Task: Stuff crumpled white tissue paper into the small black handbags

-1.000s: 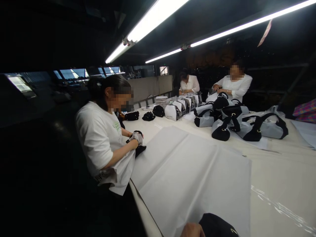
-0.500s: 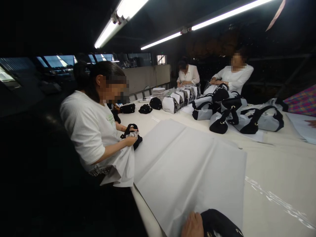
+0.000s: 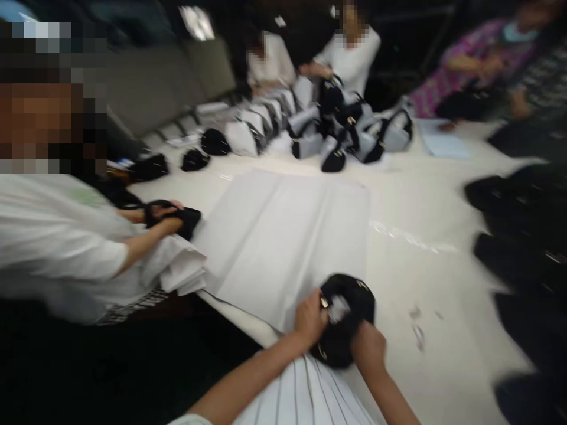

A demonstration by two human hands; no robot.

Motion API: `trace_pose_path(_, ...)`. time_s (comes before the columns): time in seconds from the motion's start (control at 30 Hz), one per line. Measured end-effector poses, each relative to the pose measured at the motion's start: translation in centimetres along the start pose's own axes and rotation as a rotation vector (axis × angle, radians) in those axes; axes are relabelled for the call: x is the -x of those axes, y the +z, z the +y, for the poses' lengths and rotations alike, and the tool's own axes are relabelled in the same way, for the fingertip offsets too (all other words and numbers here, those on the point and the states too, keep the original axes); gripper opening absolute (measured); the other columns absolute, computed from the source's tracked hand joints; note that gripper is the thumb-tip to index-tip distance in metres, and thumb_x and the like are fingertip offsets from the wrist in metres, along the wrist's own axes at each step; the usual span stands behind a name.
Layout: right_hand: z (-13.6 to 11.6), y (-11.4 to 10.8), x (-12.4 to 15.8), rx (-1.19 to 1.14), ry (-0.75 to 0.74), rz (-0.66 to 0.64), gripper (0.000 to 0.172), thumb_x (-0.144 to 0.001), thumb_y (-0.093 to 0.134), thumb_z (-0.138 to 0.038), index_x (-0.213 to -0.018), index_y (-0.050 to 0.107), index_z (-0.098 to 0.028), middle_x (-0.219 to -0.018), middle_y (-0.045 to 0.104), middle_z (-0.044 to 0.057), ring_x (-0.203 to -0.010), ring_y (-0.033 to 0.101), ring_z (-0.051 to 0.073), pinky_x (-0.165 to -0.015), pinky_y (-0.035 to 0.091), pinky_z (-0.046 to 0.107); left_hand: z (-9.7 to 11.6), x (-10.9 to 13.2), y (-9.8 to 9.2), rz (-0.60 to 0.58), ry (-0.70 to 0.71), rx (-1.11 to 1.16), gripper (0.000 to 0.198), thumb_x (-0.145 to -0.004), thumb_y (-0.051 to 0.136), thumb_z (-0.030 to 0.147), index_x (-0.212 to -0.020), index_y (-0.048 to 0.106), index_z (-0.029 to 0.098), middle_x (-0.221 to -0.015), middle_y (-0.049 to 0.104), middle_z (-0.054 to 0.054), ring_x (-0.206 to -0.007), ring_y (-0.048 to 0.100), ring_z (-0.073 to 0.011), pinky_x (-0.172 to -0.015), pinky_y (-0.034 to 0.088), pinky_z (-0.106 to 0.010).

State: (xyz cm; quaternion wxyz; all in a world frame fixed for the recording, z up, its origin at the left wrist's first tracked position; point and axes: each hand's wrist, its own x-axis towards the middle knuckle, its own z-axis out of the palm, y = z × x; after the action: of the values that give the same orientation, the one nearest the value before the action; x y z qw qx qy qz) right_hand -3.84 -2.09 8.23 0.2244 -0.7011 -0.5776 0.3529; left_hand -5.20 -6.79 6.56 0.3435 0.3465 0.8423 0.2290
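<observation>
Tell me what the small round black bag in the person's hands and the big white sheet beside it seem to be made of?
The small round black bag, held by the left hand and right hand, looks like soft matt fabric or suede with glinting metal fittings; blur leaves it open. The big white sheet looks like thin tissue paper: fold creases, limp edge over the table.

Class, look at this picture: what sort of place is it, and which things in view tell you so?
Probably a handbag workshop's packing table. Several people sit around one long white table; a cluster of black-and-grey handbags stands at its far end; the wearer's left hand and right hand hold a black handbag beside wrapping paper.
</observation>
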Motion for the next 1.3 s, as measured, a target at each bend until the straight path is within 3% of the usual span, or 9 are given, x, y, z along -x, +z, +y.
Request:
trace_pose_path(0.07, 4.1, -4.3, -2.2, 0.117, 0.003, -0.029, 0.008, -0.078, 0.058, -0.021, -0.078, 0.066, -0.02, -0.059, 0.058, 0.001, -0.07, 0.063, 0.018, -0.071, 0.046, 0.027, 0.3, 0.4, -0.9, 0.015, 0.04, -0.024, 0.032, -0.083, 0.054, 0.024, -0.114, 0.051, 0.018, -0.102, 0.065, -0.008, -0.094, 0.061, -0.0215, -0.083, 0.044, -0.03)
trace_pose_path(0.13, 8.1, -8.5, -3.8, 0.129, -0.212, -0.21, 0.009, -0.079, 0.063, -0.027, -0.086, 0.065, -0.021, -0.066, 0.061, 0.0, -0.067, 0.059, 0.017, -0.072, 0.046, 0.027, 0.2, -1.1, -0.8, 0.043, 0.07, -0.057, 0.037, -0.082, 0.057, 0.033, -0.115, 0.05, 0.02, -0.09, 0.064, -0.004, -0.082, 0.061, -0.0196, -0.074, 0.044, -0.028)
trace_pose_path(0.27, 12.5, -12.5, -5.4, 0.092, -0.271, 0.008, 0.038, -0.085, 0.061, -0.043, -0.115, 0.058, -0.019, -0.098, 0.063, 0.006, -0.082, 0.059, 0.017, -0.079, 0.048, 0.03, 0.0, -2.2, 0.1, 0.045, 0.17, -0.08, 0.051, -0.076, 0.061, 0.048, -0.117, 0.051, 0.019, -0.085, 0.061, -0.003, -0.074, 0.058, -0.0198, -0.069, 0.044, -0.029)
trace_pose_path(0.37, 13.2, -11.9, -6.1, -0.005, -0.115, -0.108, 0.067, -0.074, 0.07, -0.053, -0.127, 0.051, -0.018, -0.106, 0.062, 0.008, -0.086, 0.06, 0.018, -0.077, 0.05, 0.031, 0.4, -1.1, -0.3, 0.025, 0.186, -0.024, 0.047, -0.083, 0.051, 0.055, -0.113, 0.053, 0.019, -0.087, 0.063, -0.004, -0.077, 0.06, -0.0204, -0.071, 0.046, -0.031)
trace_pose_path(0.57, 12.2, -8.9, -6.2, -0.103, -0.15, -0.3, 0.073, -0.058, 0.084, -0.045, -0.118, 0.056, -0.016, -0.109, 0.061, 0.008, -0.1, 0.059, 0.022, -0.088, 0.049, 0.034, 0.5, -3.6, -1.2, -0.039, 0.105, -0.035, 0.038, -0.074, 0.064, 0.048, -0.098, 0.056, 0.02, -0.08, 0.065, -0.002, -0.074, 0.061, -0.019, -0.07, 0.046, -0.029)
trace_pose_path(0.8, 11.7, -8.0, -5.6, -0.059, -0.184, -0.159, 0.049, -0.078, 0.068, -0.046, -0.116, 0.05, -0.019, -0.109, 0.06, 0.007, -0.099, 0.058, 0.021, -0.088, 0.049, 0.036, 2.2, -3.6, -0.7, -0.082, 0.162, -0.214, 0.032, -0.071, 0.063, 0.045, -0.09, 0.054, 0.021, -0.074, 0.062, 0.0, -0.068, 0.059, -0.0189, -0.062, 0.041, -0.028)
trace_pose_path(1.03, 10.7, -11.0, -4.1, 0.11, -0.329, 0.126, 0.022, -0.085, 0.058, -0.034, -0.099, 0.054, -0.018, -0.096, 0.061, 0.009, -0.095, 0.056, 0.023, -0.088, 0.047, 0.038, 3.2, -0.7, 0.4, 0.02, 0.357, -0.435, 0.028, -0.081, 0.053, 0.042, -0.102, 0.052, 0.023, -0.079, 0.064, -0.002, -0.071, 0.061, -0.0219, -0.061, 0.035, -0.029)
trace_pose_path(1.2, 10.4, -10.8, -4.0, -0.223, -0.109, -0.157, 0.035, -0.086, 0.057, -0.05, -0.071, 0.058, -0.018, -0.062, 0.061, 0.0, -0.059, 0.057, 0.016, -0.058, 0.048, 0.027, 2.5, -0.4, 0.2, 0.047, 0.428, -0.449, 0.025, -0.083, 0.051, 0.036, -0.103, 0.053, 0.022, -0.079, 0.065, -0.004, -0.073, 0.061, -0.0227, -0.062, 0.036, -0.03)
trace_pose_path(1.3, 10.7, -8.2, -4.8, -0.391, 0.012, -0.279, 0.049, -0.09, 0.046, -0.058, -0.073, 0.065, -0.016, -0.065, 0.067, 0.004, -0.06, 0.063, 0.018, -0.059, 0.052, 0.029, 2.0, -0.7, -0.1, -0.011, 0.501, -0.45, 0.018, -0.084, 0.049, 0.032, -0.098, 0.054, 0.022, -0.079, 0.064, -0.004, -0.074, 0.06, -0.0221, -0.064, 0.037, -0.03)
